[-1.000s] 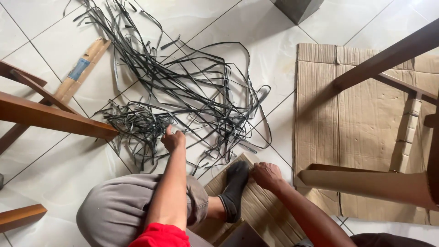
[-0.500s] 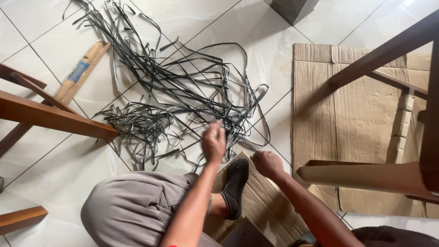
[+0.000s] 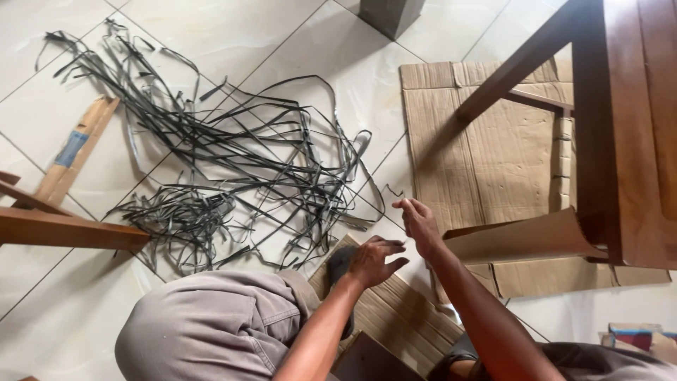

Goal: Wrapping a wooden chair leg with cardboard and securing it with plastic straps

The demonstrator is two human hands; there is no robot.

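Right hand point(image 3: 417, 220) pinches a thin dark strip point(image 3: 392, 192) between fingertips; the strip's end sticks up just past the fingers. Left hand point(image 3: 374, 259) is just beside it on the near left, fingers half curled over a piece of cardboard point(image 3: 395, 317); can't tell if it grips anything. Big tangle of black strips point(image 3: 233, 162) lies on the tiled floor point(image 3: 296, 42) to the left. Flat cardboard sheet point(image 3: 486, 141) sits right, under a wooden chair frame point(image 3: 606, 127).
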